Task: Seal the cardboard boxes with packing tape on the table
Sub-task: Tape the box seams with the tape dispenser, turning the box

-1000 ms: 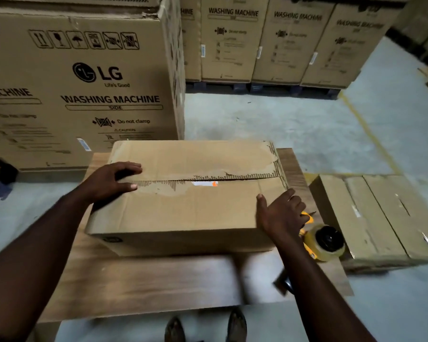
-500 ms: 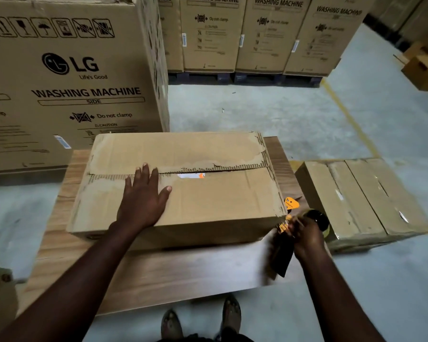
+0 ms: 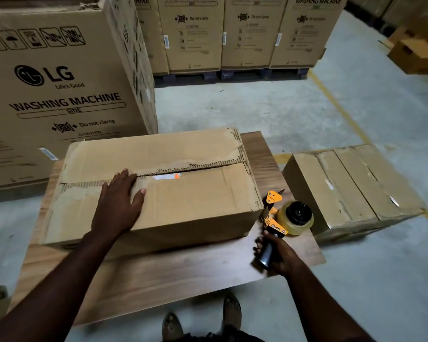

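Big LG washing machine carton (image 3: 59, 95) stands on the concrete floor (image 3: 257, 114) over at the far left, with "Do not clamp" printed on its side. A row of matching cartons (image 3: 252, 33) sits on dark pallets (image 3: 232, 75) along the back. A yellow floor line (image 3: 336, 104) runs diagonally on the right, and there are some smaller brown boxes (image 3: 415, 55) beyond it in the far right corner.

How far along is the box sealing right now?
Done: the cardboard box on the table has its flaps closed. In hand: the left hand presses them flat; the right hand grips the tape dispenser beside it. Left: the centre seam shows no fresh tape.
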### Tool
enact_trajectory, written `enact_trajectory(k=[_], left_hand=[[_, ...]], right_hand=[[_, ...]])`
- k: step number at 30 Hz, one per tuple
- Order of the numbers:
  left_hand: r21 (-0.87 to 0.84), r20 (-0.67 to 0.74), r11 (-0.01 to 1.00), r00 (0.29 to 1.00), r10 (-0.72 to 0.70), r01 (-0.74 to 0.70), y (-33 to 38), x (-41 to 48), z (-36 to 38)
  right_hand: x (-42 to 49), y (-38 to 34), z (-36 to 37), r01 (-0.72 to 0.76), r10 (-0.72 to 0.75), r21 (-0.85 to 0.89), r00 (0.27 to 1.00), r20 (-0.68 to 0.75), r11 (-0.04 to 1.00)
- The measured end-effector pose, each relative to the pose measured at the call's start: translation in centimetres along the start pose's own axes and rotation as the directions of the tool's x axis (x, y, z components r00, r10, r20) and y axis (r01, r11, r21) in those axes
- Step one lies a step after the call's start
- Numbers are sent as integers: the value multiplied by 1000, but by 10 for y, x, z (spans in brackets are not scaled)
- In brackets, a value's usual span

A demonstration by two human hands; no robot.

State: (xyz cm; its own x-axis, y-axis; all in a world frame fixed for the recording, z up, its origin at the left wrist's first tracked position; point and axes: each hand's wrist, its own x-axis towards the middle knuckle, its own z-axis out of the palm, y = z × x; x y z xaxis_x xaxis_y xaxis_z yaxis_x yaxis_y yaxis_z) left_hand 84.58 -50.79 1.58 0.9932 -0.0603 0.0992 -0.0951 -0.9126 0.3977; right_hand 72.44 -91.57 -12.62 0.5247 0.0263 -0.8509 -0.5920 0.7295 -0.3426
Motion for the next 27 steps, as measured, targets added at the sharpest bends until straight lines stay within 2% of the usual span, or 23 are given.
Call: enact_trajectory(k=[3, 6, 10, 12, 14, 16, 18, 20, 23, 25, 27], left_hand=[[-89, -75, 994, 996, 50, -57, 14, -6, -1], [-144, -133, 977, 982, 137, -156, 40, -16, 2], [-250, -177, 939, 965, 194, -235, 85, -26, 5], [-341, -142, 923, 981, 136, -177, 106, -30, 7], [-474, -34, 880, 999, 15, -30, 126, -33, 10], [-651, 143, 740, 985, -99, 169, 146, -34, 14], [-799, 330, 476, 930, -164, 368, 167, -35, 16], [-848, 459, 205, 871, -175, 488, 186, -36, 16], [-799, 600, -138, 785, -154, 585, 208, -31, 10], [-741, 650, -296, 755, -91, 602, 217, -25, 0], [-706, 643, -418, 765, -39, 572, 219, -19, -10]], right_hand=[[8, -6, 1, 0, 0, -29, 1000, -7, 1000], [13, -19, 9, -1, -6, -91, 997, -74, 996], [8, -60, 35, 107, -116, -102, 989, -95, 989], [1, -85, 52, 188, -193, -69, 979, -69, 980], [-8, -108, 67, 261, -266, -92, 962, -58, 961], [-23, -126, 84, 329, -333, -126, 943, -12, 936], [-46, -139, 104, 433, -431, -207, 901, 58, 877], [-72, -145, 124, 586, -568, -275, 809, 151, 762], [-109, -142, 152, 742, -666, -362, 668, 332, 564], [-123, -137, 166, 823, -691, -416, 558, 460, 388], [-131, -130, 175, 852, -680, -472, 485, 550, 226]])
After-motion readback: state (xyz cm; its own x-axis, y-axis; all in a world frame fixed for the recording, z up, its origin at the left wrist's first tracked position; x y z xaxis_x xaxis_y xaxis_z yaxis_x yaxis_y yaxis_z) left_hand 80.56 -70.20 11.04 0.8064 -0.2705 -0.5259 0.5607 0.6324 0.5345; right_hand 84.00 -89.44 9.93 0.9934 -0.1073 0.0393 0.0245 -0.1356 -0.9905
